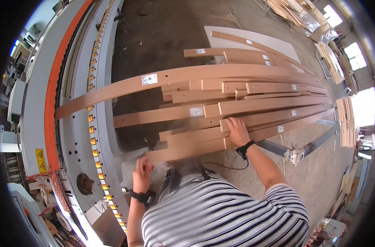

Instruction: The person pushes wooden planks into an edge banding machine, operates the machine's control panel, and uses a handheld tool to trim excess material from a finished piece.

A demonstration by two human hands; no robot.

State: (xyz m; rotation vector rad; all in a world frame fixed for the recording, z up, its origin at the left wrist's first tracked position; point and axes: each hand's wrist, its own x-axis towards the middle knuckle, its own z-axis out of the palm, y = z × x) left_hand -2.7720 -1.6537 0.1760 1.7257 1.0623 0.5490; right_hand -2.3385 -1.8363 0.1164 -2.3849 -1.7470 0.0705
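Observation:
Long brown wooden boards (274,101) lie in a loose stack in front of me, several with white labels. My right hand (239,132) lies across the stack's near boards, fingers bent over the left end of one board (257,120). At the left, my left hand (142,174) has its fingers curled, close by the left end of the nearest board (187,150). Whether it grips that board does not show. Part of the near boards is smeared by motion. One longer board (113,90) reaches left from the stack onto the machine's edge.
A long machine (74,136) with an orange strip (52,90) and a row of yellow rollers (92,141) runs along my left. A metal frame (296,152) stands under the stack's right part. A pale panel (253,39) lies behind. More boards (346,123) are stacked far right.

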